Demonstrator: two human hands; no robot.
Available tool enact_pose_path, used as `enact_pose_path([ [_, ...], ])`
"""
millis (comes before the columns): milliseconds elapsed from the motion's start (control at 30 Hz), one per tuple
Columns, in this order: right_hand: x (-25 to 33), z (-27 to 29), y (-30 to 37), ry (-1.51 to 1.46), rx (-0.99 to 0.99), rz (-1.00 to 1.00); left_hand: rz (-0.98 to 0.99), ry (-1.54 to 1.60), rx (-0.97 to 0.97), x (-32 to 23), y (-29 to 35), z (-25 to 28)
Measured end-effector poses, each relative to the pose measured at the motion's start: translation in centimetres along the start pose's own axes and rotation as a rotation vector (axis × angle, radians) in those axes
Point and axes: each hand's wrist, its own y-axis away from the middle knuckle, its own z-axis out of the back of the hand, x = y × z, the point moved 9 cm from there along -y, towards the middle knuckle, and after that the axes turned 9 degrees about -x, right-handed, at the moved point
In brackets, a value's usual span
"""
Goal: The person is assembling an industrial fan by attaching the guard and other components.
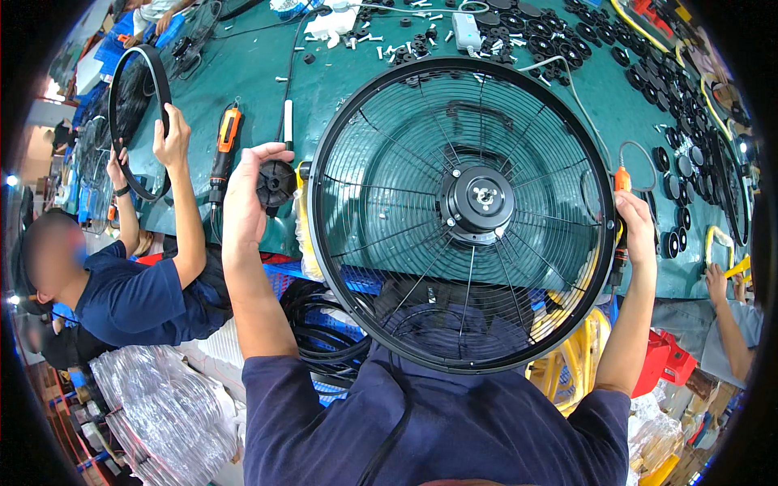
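A large round black wire fan guard (pixel 474 340) stands tilted up before my chest. A black motor hub with screws (pixel 480 198) sits at its centre. My right hand (pixel 635 217) is closed on the guard's right rim, beside a partly hidden orange and black electric screwdriver (pixel 621 180). Left of the rim, my left hand (pixel 247 190) curls around a round black ribbed plastic part (pixel 276 185). Some of its fingers are hidden.
Another electric screwdriver (pixel 229 130) lies on the green table (pixel 324 97). Many black round parts (pixel 543 36) and loose screws cover the far side. At left, a co-worker's hand (pixel 172 138) holds a black ring (pixel 116 89). Coiled black cable (pixel 324 332) lies below the table edge.
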Motion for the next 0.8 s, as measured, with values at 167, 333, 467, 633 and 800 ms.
enact_pose_path([
  [167, 0.7, 0.2, 0.2, 0.059, -0.092, 0.013, -0.023, 0.101, 0.022, -0.7, 1.2, 0.4],
  [333, -0.1, 0.2, 0.0, -0.009, -0.007, 0.012, 0.000, -0.070, -0.106, 1.0, 3.3, 2.6],
  [467, -0.9, 0.2, -0.1, -0.016, -0.028, -0.032, -0.088, -0.231, -0.171, 2.5, 5.2, 4.5],
  [633, -1.3, 0.4, -0.1, -0.027, -0.009, -0.019, -0.599, -1.094, -0.461, 0.0, 7.8, 2.4],
  [800, -0.3, 0.8, 0.1, 0.047, -0.085, 0.074, -0.612, -0.930, -0.504, 1.6, 7.9, 2.9],
])
